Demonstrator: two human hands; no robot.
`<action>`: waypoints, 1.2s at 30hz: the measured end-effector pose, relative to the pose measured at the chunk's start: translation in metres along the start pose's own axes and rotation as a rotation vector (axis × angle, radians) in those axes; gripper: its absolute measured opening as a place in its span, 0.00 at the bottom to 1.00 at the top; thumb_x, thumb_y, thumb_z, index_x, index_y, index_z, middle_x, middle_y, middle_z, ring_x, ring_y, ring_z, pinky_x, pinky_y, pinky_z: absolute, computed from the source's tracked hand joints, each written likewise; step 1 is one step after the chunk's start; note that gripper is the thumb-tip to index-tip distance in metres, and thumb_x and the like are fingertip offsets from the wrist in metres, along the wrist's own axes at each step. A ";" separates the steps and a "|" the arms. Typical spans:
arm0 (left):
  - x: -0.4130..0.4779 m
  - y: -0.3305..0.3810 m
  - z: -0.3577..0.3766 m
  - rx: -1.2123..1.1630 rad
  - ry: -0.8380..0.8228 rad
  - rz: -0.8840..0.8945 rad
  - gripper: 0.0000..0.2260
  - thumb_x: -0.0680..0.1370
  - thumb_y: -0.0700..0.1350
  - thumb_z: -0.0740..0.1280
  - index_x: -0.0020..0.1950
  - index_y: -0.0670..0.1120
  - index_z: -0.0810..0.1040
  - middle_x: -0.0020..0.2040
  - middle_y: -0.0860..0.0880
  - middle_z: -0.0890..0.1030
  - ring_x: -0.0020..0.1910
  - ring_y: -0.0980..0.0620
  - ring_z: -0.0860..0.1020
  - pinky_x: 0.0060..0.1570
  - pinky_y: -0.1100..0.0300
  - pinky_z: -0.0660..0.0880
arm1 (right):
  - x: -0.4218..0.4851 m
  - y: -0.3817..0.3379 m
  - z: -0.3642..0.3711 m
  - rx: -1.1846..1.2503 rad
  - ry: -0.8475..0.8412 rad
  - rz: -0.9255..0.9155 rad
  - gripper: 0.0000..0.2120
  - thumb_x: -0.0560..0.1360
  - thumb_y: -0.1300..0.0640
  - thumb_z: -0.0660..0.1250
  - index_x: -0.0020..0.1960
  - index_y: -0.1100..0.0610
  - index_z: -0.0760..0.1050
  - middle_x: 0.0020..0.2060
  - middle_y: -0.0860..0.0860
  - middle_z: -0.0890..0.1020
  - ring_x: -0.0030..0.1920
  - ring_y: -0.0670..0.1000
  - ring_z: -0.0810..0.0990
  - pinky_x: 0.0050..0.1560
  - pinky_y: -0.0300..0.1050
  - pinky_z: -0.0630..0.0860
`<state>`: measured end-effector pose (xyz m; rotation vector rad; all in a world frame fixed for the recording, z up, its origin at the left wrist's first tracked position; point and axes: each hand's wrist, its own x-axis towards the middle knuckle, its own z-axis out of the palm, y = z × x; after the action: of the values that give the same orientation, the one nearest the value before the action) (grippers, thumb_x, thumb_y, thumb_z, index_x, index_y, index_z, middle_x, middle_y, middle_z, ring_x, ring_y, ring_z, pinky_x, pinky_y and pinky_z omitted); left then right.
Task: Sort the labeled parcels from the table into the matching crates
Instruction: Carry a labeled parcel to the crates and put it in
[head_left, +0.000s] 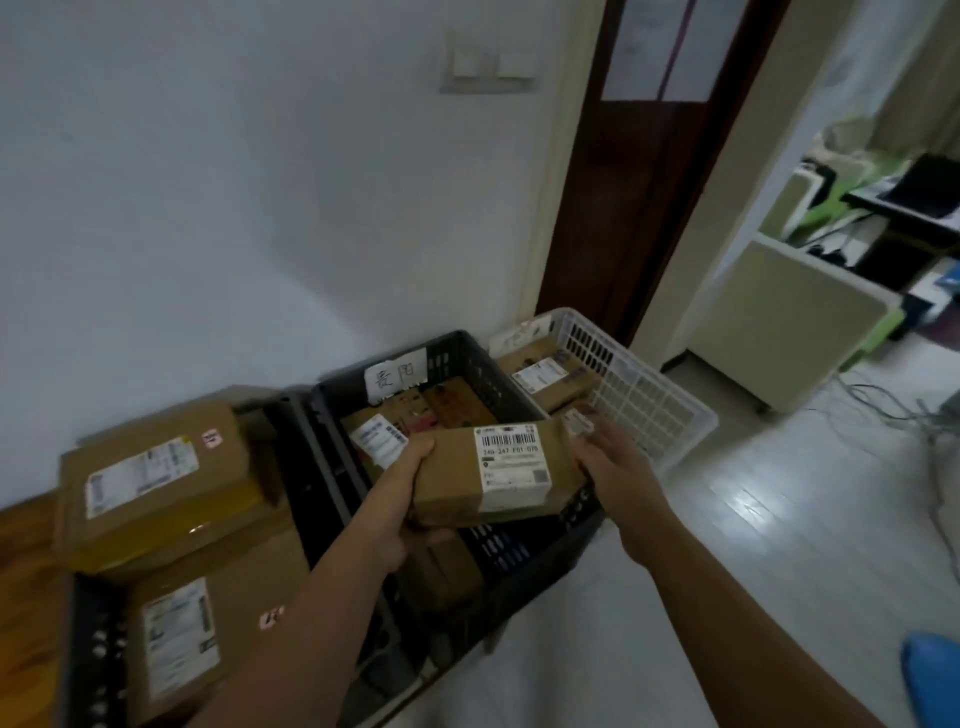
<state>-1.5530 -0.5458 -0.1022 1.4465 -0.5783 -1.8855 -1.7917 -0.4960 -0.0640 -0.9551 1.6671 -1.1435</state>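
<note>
while the parcel (467, 483) hangs above the near right part of the dark crate (524, 564), its long axis runs left to right, spanning the gap between the two hands. the left hand (405, 488) grips the left end, with fingers (422, 448) curled over the top edge and the thumb underneath. the right hand (621, 467) meets the right end, its back turned to the camera. whether it clamps that end or only steadies it cannot be told. the printed label (514, 462) faces up, toward the right half of the box.

the parcel touches nothing below it. the dark crate, with a handwritten tag (397, 378) on its far wall, lies directly beneath and already holds other boxes. the white crate (654, 400) stands just beyond the right hand, to the right and farther off, also with a box (545, 379) inside.

so the choice is probably straight down, or a short carry rightward led by the right hand. the tag and label are too small to read, so which crate matches is unclear. if it goes down, the long box may need to turn to fit between the boxes already inside.
</note>
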 end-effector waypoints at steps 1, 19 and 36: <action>0.004 0.003 0.000 0.023 0.030 -0.002 0.22 0.75 0.64 0.70 0.64 0.54 0.79 0.55 0.45 0.85 0.54 0.43 0.84 0.49 0.43 0.83 | 0.013 0.000 0.002 -0.059 -0.039 -0.039 0.21 0.79 0.44 0.71 0.71 0.42 0.73 0.62 0.45 0.82 0.59 0.45 0.81 0.60 0.42 0.79; 0.090 -0.004 0.058 0.192 0.324 -0.133 0.35 0.67 0.64 0.78 0.71 0.59 0.73 0.62 0.52 0.79 0.59 0.47 0.79 0.52 0.49 0.82 | 0.173 0.053 0.023 -1.010 -0.943 -0.258 0.55 0.66 0.36 0.77 0.83 0.44 0.49 0.73 0.51 0.68 0.71 0.57 0.68 0.72 0.59 0.67; 0.135 -0.076 0.033 0.065 0.346 -0.281 0.10 0.82 0.47 0.65 0.57 0.44 0.82 0.52 0.43 0.83 0.48 0.46 0.82 0.41 0.60 0.77 | 0.166 0.104 0.064 -1.037 -0.671 0.180 0.46 0.66 0.30 0.72 0.72 0.54 0.60 0.61 0.52 0.74 0.60 0.55 0.77 0.54 0.50 0.77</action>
<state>-1.6231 -0.5974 -0.2346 1.9267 -0.2834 -1.7722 -1.7972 -0.6368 -0.2142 -1.5358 1.6617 0.2759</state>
